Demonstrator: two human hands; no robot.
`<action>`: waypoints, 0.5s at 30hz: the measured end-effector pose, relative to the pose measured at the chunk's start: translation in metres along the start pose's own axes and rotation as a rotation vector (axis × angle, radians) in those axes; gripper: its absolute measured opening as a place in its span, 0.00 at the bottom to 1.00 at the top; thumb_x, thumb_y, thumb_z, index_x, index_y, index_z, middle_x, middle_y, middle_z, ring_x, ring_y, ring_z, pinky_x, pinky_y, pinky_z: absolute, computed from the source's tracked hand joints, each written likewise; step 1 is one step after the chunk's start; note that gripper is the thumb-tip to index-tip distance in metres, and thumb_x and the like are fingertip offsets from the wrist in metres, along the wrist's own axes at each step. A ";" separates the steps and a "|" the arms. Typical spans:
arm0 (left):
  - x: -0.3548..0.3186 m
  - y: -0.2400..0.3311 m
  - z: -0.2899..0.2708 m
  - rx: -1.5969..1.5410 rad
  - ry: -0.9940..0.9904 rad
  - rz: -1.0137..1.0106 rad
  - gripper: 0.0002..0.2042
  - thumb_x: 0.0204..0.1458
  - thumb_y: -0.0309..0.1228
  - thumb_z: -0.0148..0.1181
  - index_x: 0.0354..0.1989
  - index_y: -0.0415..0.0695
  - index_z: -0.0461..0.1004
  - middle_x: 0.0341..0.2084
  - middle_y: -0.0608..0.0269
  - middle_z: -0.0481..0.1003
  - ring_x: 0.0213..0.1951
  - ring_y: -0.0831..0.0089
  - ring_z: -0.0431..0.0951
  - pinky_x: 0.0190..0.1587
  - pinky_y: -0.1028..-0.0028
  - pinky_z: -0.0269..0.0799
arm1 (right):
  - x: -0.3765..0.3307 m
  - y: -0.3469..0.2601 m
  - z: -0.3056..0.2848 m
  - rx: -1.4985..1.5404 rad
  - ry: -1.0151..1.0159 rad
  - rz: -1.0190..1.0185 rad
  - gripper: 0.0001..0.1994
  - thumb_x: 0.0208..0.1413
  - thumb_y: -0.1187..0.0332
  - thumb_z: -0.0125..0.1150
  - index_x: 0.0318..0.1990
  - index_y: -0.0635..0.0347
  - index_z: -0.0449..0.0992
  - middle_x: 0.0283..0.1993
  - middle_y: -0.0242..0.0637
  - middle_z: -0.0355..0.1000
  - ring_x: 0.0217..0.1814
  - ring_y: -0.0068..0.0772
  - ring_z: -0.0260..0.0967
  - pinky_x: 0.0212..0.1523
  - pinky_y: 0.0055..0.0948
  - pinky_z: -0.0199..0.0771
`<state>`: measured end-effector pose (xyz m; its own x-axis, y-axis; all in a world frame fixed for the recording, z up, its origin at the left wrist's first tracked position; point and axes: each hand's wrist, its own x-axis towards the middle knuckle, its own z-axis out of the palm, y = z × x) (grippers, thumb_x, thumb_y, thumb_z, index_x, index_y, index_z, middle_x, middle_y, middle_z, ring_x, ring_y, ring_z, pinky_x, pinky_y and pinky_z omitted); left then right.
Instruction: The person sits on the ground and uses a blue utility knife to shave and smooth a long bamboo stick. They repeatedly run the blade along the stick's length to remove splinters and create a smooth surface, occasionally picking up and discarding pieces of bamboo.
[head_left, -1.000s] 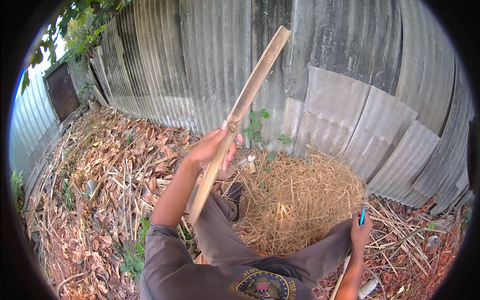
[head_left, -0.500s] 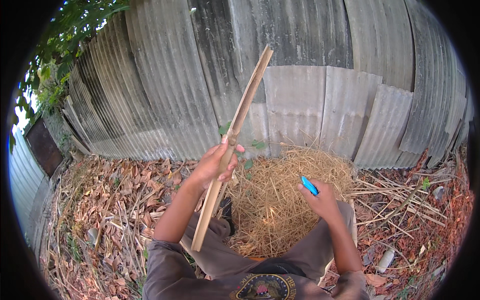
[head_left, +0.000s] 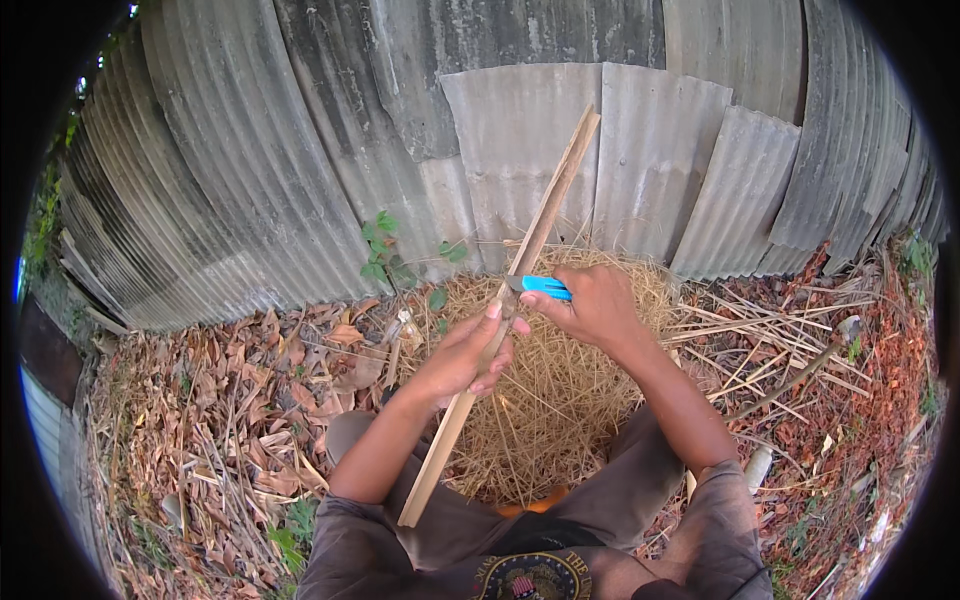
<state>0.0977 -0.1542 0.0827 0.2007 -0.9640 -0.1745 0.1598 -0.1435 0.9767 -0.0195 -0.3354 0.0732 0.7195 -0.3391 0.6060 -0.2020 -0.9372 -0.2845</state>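
A long split length of bamboo (head_left: 558,195), pale and hollowed like a channel, slants from over my lap up toward the fence. My left hand (head_left: 468,358) is wrapped round its middle, just below the node. My right hand (head_left: 590,305) grips a knife with a bright blue handle (head_left: 546,288). Its short dark blade (head_left: 515,283) lies at the bamboo close above my left thumb; whether the edge is cutting in, I cannot tell. Beneath both hands is a heap of thin straw-coloured shavings (head_left: 560,400).
A fence of grey corrugated sheets (head_left: 520,150) stands just beyond the shavings. Dry brown leaves (head_left: 250,400) cover the ground at left. Loose split sticks (head_left: 770,340) lie at right, near a pale bottle (head_left: 759,468). Small green plants (head_left: 380,245) grow by the fence foot.
My right hand has brought the knife up and leftward to the bamboo near its node. My left hand with the bamboo has shifted slightly right and down. The view has turned too.
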 end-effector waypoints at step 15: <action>0.027 -0.076 -0.023 0.340 0.180 -0.046 0.20 0.65 0.48 0.36 0.40 0.41 0.65 0.16 0.72 0.59 0.15 0.85 0.57 0.17 0.80 0.56 | -0.002 0.071 0.097 -0.135 -0.188 0.129 0.35 0.51 0.32 0.49 0.18 0.60 0.74 0.11 0.44 0.65 0.16 0.49 0.69 0.20 0.44 0.67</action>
<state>0.1136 -0.1645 0.0010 0.3717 -0.9046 -0.2085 -0.1509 -0.2805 0.9479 0.0292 -0.3930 -0.0198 0.7901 -0.4475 0.4189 -0.3783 -0.8937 -0.2411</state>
